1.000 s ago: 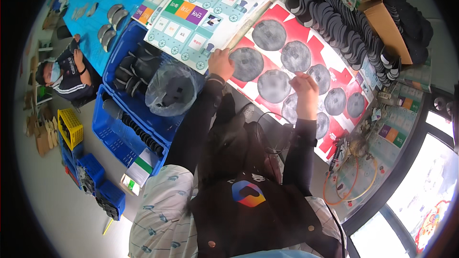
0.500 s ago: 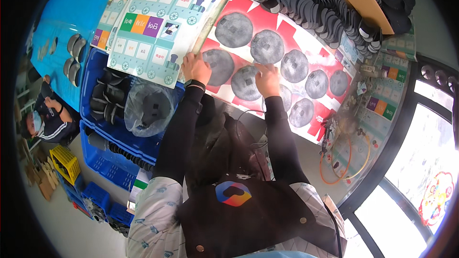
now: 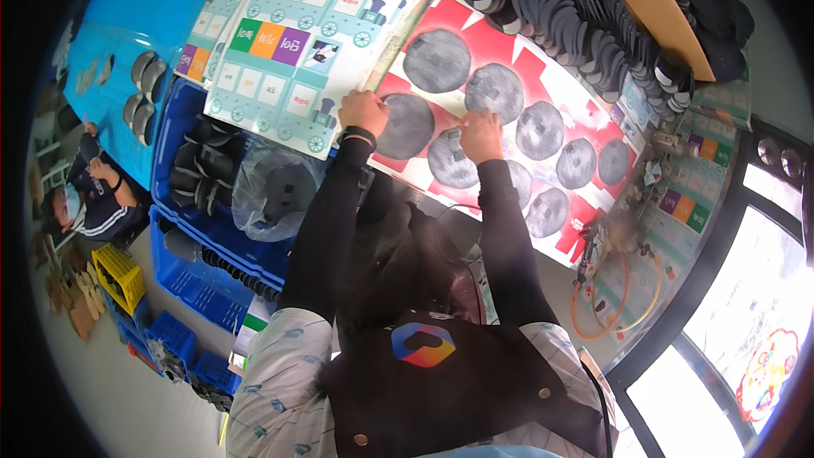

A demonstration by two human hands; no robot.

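Observation:
Several round, mottled grey discs lie spread over a red and white board (image 3: 424,24). My left hand (image 3: 363,113) is at the board's left edge, against the rim of one grey disc (image 3: 407,125). Its fingers are curled closed, and what they grip is hidden. My right hand (image 3: 482,137) is over the upper right rim of another grey disc (image 3: 448,161), which has a darker square patch. The fingers are bent together there, and I cannot make out anything between them. Further grey discs (image 3: 494,93) lie beyond and to the right.
Stacked dark curved pieces (image 3: 551,13) line the far side beside a cardboard box (image 3: 657,0). Printed sheets (image 3: 280,76) cover the table at left. Below stands a blue crate (image 3: 178,93) with dark pieces and a plastic bag (image 3: 271,191). A person (image 3: 93,195) sits far left. Hoses (image 3: 623,288) hang right.
The whole view has shifted, so table and discs appear slightly farther right. Both hands stay by the same discs, with the left fingers more curled than before.

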